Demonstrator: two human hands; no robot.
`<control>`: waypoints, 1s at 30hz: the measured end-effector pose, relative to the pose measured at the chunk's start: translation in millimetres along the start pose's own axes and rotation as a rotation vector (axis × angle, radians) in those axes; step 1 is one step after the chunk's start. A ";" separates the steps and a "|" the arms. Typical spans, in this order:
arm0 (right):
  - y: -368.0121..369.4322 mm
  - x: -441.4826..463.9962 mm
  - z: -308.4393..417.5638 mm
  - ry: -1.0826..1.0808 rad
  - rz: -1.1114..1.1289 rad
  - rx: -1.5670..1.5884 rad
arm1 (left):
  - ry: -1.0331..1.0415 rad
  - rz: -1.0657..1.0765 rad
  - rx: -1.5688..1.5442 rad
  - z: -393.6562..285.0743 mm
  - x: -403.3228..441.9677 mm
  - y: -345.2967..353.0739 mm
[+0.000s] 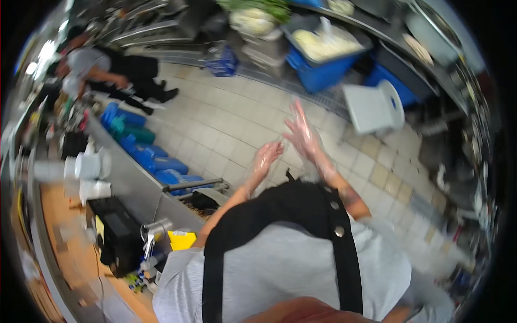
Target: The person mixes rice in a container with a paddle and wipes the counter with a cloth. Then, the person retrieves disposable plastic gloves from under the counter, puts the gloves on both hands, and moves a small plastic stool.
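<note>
Both of my hands are in front of my black apron point(280, 204), over the tiled floor, and wear clear plastic gloves. My right hand point(305, 135) is open, its fingers stretched out and apart, with the loose glove film reaching to the wrist. Close beside it on the left, my left hand point(266, 157) has its fingers curled together, the tips near the right thumb. A bit of clear film shows between the two hands. Whether the left fingertips pinch it I cannot tell.
A blue bin point(323, 70) of pale chopped food stands ahead, with a white stool point(371, 107) to its right. Several blue jugs point(145, 153) line the metal counter point(132, 172) on the left. Two people point(97, 67) stand at the far left. Tiled floor point(226, 102) lies between.
</note>
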State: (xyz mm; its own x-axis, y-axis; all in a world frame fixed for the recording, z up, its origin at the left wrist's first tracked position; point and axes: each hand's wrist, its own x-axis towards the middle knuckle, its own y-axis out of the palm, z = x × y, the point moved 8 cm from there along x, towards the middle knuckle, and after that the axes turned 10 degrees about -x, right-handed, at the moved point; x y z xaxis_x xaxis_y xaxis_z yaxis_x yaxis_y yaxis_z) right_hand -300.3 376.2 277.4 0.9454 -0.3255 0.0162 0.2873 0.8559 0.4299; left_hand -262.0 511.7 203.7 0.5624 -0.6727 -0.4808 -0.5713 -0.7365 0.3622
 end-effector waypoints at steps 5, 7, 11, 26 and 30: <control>-93.9 11.8 68.8 -0.045 -0.264 0.387 | -0.104 0.463 0.309 28.7 42.2 166.6; -133.4 12.0 90.7 -0.101 -0.211 0.493 | 0.071 0.535 0.379 3.5 43.0 225.3; -211.7 2.0 136.1 -0.218 -0.284 0.548 | 0.003 0.625 0.505 13.4 65.9 298.8; -390.6 -17.2 45.3 0.137 -0.578 -0.493 | 0.734 1.327 0.895 98.2 176.9 389.5; -374.1 4.7 72.9 0.060 -0.461 -0.974 | 0.243 0.985 1.014 -18.7 214.1 373.7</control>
State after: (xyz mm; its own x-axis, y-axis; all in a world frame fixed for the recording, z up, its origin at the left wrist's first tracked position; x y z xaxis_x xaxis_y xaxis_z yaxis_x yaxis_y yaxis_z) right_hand -414.6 25.1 182.5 0.7134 -0.7005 -0.0188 0.5912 0.6160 -0.5206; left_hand -343.9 91.1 251.1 -0.2784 -0.9416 -0.1897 -0.8953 0.3259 -0.3038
